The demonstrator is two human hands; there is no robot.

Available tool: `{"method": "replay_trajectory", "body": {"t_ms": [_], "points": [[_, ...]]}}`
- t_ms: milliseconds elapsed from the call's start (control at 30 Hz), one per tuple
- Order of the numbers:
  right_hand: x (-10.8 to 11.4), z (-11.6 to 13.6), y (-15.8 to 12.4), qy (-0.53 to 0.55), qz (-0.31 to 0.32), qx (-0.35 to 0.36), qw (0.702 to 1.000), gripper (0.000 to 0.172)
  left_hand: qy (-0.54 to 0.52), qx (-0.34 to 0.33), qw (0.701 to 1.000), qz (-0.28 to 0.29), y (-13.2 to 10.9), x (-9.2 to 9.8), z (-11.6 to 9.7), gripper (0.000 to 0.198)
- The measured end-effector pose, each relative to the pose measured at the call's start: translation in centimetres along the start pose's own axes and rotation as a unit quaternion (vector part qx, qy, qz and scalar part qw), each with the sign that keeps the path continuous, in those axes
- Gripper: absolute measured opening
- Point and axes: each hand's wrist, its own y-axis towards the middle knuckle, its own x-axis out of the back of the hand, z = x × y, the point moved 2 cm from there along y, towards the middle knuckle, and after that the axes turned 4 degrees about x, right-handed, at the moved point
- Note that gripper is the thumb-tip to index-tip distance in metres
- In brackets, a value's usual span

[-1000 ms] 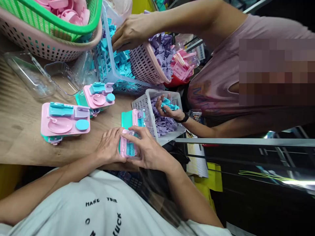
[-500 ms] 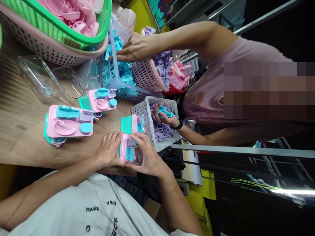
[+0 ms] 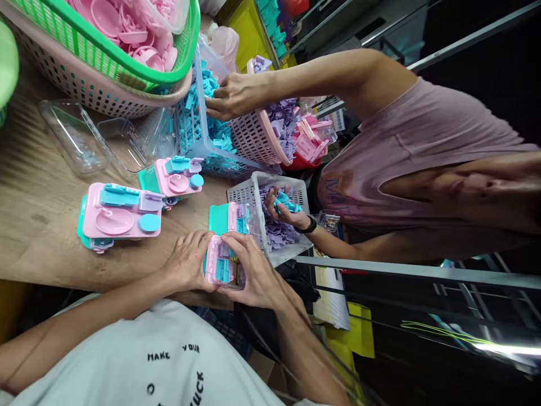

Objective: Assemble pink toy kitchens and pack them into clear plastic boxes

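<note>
My left hand (image 3: 191, 263) and my right hand (image 3: 256, 272) grip a small toy kitchen set (image 3: 217, 265) from opposite sides near the table's front edge. It has a pink top, blue and purple parts and a clear plastic cover, partly hidden by my right fingers. Right behind it stands another toy kitchen (image 3: 220, 217) with a teal base and a clear cover. To the left are two more uncovered toy kitchens, a nearer one (image 3: 120, 213) and a farther one (image 3: 177, 179), each with a pink sink and a blue disc.
A co-worker reaches one hand (image 3: 239, 96) into a blue basket (image 3: 203, 141); the other hand (image 3: 287, 207) holds blue pieces over a white basket (image 3: 276, 256) of purple parts. Clear plastic shells (image 3: 76, 135) lie behind the toys. A green basket (image 3: 127, 70) holds pink parts.
The co-worker's reaching hand has shifted slightly and its fingers have curled among the blue parts. My hands keep their hold on the toy kitchen set; the view has shifted a little.
</note>
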Motion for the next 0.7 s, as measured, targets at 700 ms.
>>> {"method": "replay_trajectory", "body": {"t_ms": [700], "points": [[1.1, 0.2, 1.5, -0.009, 0.081, -0.014, 0.997, 0.095, 0.013, 0.005, 1.0, 0.004, 0.0, 0.4, 0.0, 0.1]]}}
